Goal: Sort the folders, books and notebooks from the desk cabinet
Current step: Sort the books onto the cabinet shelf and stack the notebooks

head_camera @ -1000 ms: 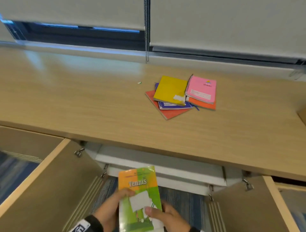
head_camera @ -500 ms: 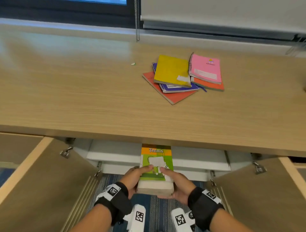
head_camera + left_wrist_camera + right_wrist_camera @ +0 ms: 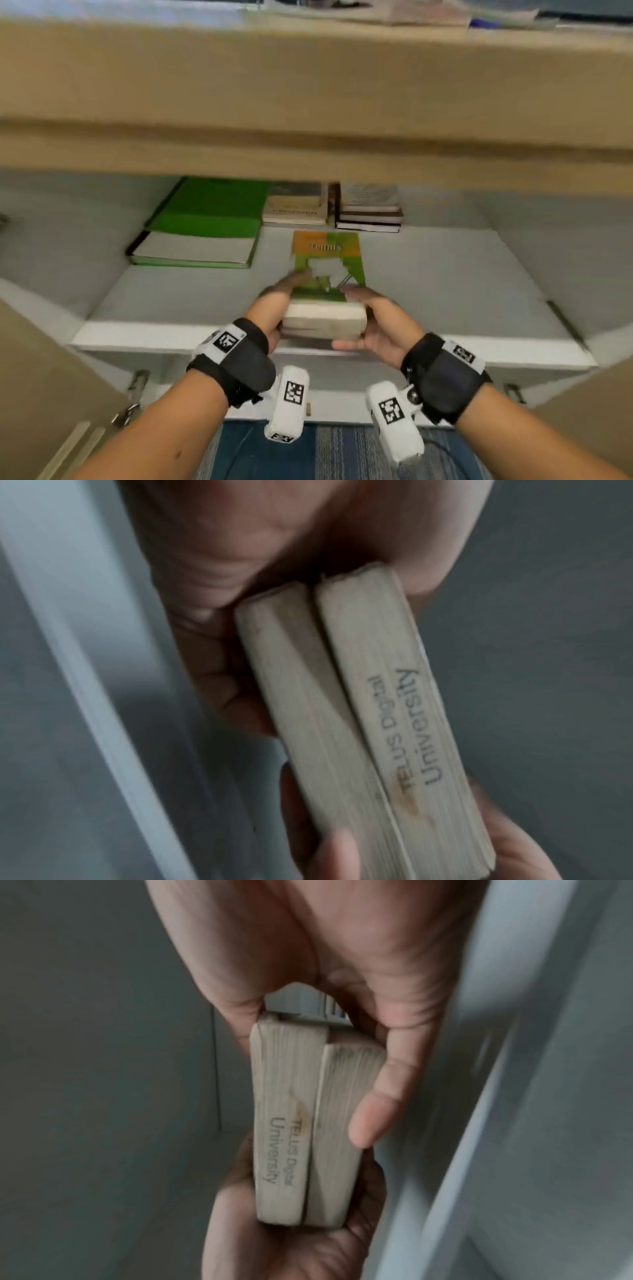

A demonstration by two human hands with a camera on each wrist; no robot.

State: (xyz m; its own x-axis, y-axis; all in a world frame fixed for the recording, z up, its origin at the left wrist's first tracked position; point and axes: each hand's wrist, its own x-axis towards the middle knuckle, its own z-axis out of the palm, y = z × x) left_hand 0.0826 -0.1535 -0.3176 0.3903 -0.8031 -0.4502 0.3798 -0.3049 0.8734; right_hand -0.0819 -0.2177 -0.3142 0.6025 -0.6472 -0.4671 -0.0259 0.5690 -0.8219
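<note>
On the white cabinet shelf [image 3: 445, 284] under the desktop [image 3: 308, 102], two stacked books lie between the hands: the green and orange Tennis book [image 3: 327, 260] on top, a second book [image 3: 308, 723] beneath it. The left hand [image 3: 274, 308] grips the stack's left side, thumb over the cover; the right hand [image 3: 380, 325] clasps the right side, fingers curled beneath. Farther back sit a green folder [image 3: 205, 219] and two short book piles [image 3: 368, 212], apart from the stack.
</note>
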